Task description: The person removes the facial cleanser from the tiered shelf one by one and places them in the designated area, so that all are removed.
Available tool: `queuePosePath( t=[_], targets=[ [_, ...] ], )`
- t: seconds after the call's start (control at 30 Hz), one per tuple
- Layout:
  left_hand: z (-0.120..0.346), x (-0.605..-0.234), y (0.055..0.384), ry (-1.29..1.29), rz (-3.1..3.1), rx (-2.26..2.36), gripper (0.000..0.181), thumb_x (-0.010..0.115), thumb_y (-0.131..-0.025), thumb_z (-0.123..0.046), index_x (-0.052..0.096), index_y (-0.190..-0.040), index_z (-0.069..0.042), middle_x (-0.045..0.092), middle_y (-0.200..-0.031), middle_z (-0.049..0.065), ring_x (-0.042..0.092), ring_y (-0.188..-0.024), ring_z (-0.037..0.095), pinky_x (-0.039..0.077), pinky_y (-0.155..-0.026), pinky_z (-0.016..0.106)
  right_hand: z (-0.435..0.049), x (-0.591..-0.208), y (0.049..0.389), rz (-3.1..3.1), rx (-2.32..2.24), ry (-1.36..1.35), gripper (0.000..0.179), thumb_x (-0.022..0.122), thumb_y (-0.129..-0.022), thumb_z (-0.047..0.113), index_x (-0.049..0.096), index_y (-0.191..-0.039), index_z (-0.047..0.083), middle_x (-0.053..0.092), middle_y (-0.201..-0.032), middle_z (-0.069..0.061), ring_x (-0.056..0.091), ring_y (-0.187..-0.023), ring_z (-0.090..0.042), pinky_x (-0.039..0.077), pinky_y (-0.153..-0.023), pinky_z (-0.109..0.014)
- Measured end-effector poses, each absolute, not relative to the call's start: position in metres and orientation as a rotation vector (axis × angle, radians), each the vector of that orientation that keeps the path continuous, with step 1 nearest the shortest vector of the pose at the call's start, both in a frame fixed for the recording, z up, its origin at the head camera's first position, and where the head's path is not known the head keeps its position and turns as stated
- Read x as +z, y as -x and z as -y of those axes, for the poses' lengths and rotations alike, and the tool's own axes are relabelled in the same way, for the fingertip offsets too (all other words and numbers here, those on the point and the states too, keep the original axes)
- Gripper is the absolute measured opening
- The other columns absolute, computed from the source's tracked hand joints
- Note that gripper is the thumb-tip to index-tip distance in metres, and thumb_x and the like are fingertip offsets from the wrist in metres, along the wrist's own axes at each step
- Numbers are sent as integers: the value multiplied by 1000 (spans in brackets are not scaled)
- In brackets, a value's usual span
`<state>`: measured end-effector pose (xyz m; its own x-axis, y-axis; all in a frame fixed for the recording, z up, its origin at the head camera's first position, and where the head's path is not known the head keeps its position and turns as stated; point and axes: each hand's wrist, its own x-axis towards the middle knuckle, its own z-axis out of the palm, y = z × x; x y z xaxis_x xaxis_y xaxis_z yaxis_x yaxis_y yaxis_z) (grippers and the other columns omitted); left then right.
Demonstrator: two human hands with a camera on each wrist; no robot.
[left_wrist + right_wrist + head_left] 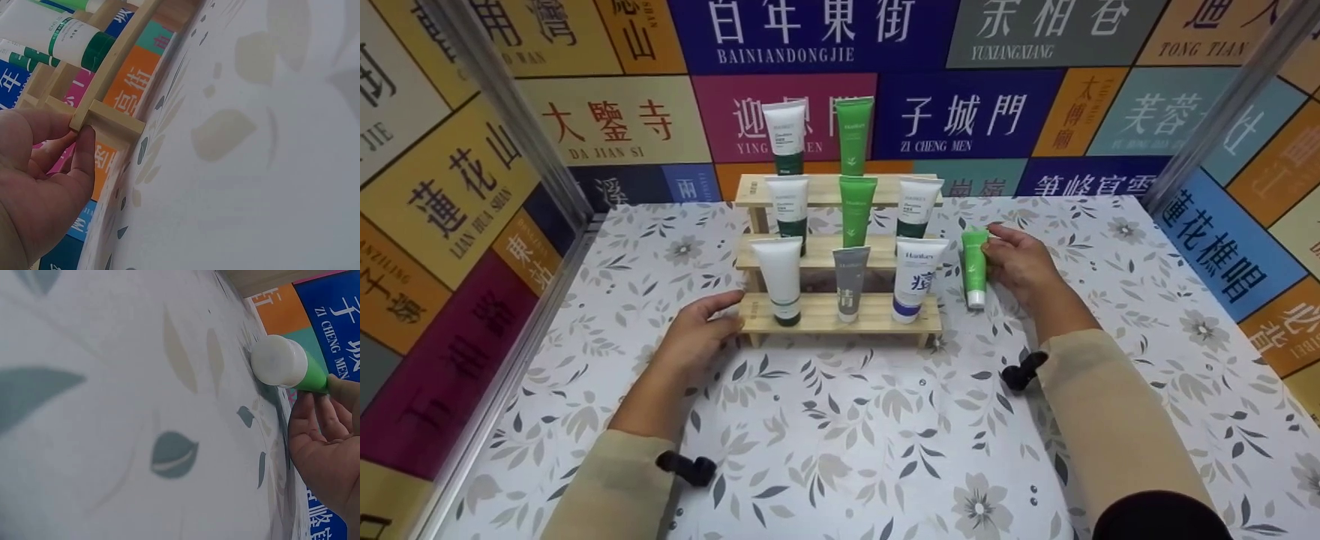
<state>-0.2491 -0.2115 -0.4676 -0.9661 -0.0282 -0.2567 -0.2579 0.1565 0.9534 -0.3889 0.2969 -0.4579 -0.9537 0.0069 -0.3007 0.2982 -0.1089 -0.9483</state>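
Note:
My left hand (701,330) pinches the left end of the lowest step of a wooden display rack (840,328); the left wrist view shows thumb and fingers at the board's corner (80,119). To the right of the rack, my right hand (1020,259) holds a green squeeze tube (974,262) between thumb and fingers, its white cap (275,361) pointing down. On the bottom step stand a white tube (780,274), a grey tube (850,281) and a white tube with a blue cap (916,277).
The middle step bears a green tube (856,210) between two white-and-green tubes (790,202). Another green tube (854,135) and a white-and-green one (784,135) stand on the top step. A floral cloth (840,427) covers the table; printed panels (615,112) rise behind and beside it.

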Motion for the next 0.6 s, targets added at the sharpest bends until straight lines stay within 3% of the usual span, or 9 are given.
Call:
queuePosePath(
  t=[0.27, 0.6],
  targets=[
    [211, -468, 250, 231, -2209, 1960, 52, 61, -103, -5, 55, -154, -5, 60, -152, 20, 71, -104, 7, 57, -95, 28, -295, -464, 394, -2084, -2029, -378, 68, 67, -106, 15, 38, -167, 17, 57, -151, -3, 69, -103, -8, 59, -89, -24],
    [212, -468, 249, 262, -2218, 1944, 51, 62, -103, -5, 56, -154, -7, 62, -149, 18, 70, -103, 8, 56, -95, 27, -289, -460, 392, -2182, -1923, -370, 63, 66, -105, 12, 43, -164, 10, 66, -134, -4, 71, -96, -8, 60, -86, -24]
  ],
)
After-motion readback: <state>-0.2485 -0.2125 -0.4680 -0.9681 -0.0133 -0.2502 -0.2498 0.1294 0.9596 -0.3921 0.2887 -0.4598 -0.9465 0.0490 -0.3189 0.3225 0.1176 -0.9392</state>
